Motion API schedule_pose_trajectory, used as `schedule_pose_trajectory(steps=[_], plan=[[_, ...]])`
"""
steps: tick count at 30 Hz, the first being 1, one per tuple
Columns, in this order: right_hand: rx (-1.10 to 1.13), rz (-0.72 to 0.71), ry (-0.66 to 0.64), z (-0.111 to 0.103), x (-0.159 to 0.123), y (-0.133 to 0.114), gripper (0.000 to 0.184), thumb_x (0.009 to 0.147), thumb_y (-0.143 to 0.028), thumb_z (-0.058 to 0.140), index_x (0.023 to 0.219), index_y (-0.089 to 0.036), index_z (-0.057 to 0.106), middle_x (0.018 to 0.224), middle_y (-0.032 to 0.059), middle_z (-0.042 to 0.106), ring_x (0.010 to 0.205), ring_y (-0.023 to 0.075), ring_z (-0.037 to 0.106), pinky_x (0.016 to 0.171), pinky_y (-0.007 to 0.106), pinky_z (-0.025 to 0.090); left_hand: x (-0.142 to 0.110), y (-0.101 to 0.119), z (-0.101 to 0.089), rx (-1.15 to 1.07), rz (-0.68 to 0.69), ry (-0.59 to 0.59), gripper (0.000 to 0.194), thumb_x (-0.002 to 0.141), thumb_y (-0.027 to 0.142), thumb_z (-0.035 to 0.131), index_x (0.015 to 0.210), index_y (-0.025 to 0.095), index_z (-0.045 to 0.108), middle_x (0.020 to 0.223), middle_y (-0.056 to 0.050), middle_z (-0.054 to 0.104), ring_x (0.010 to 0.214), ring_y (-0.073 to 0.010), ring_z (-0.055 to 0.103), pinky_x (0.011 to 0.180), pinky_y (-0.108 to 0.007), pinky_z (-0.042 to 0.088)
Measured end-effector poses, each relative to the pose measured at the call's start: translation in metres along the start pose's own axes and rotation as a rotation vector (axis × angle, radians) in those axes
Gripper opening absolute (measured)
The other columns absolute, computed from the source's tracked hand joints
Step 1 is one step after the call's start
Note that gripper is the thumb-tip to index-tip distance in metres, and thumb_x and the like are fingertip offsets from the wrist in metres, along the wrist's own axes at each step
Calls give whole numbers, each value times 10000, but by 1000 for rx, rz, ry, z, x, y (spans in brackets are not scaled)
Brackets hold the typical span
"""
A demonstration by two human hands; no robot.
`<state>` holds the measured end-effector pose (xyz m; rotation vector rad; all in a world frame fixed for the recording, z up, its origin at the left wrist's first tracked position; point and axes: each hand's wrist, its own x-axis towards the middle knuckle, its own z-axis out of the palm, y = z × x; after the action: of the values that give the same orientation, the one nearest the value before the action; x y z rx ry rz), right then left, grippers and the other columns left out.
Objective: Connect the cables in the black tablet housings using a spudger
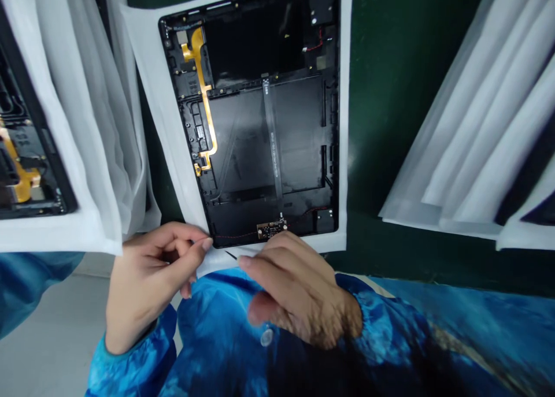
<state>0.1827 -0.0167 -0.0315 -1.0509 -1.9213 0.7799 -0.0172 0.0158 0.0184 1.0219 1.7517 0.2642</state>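
Observation:
An open black tablet housing [243, 148] lies on white foam sheeting, its inner side up. At its near edge sits a small circuit board [272, 230], from which a thin red wire [234, 236] runs left along the edge. My left hand [151, 275] is at the near left corner, thumb and forefinger pinched where the wire reaches the fingertips. Closed around a thin dark pointed tool [231, 255], my right hand [299, 287] is just below the board. Only the tool's tip shows, pointing up and left beside the housing edge; the rest is hidden by the fingers.
To the left, another housing [56, 177] lies on layered white foam sheets [87, 96]. More foam sheets [468, 108], with dark parts among them, are at the right. The work surface [385, 114] is dark green. A blue sleeve [34, 281] shows at the left edge.

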Motion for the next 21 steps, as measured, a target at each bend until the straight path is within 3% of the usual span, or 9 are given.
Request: schedule_pose_trajectory(steps=[2,9,14,21], plan=[[1,-25,-62,-1,1,-2,262,975,-279,585,1102,-55,634,878,124,690,826,214,621,625,400,574,1,1,0,-7,-5,-2,199,759,456,739,771,258,725,431,87,518,317,-81,483,361,-158,404],[-141,-103,-97,-2,3,-2,343,883,-263,720,1094,4,675,914,148,712,855,250,671,692,431,612,-1,0,0,6,-19,5,232,748,476,739,771,245,725,430,83,515,317,-91,479,359,-176,403],[-144,-63,-141,-4,8,-3,288,880,-234,725,1069,-17,700,911,136,731,838,238,677,689,416,616,-1,-2,0,12,-28,-6,250,765,479,736,795,232,724,439,82,516,330,-92,487,371,-182,404],[-88,-117,97,16,5,9,192,845,-128,740,1023,-62,709,822,76,719,708,170,616,563,335,575,0,-6,-1,38,-7,-8,254,791,497,726,816,244,718,441,92,508,341,-86,492,378,-177,391]])
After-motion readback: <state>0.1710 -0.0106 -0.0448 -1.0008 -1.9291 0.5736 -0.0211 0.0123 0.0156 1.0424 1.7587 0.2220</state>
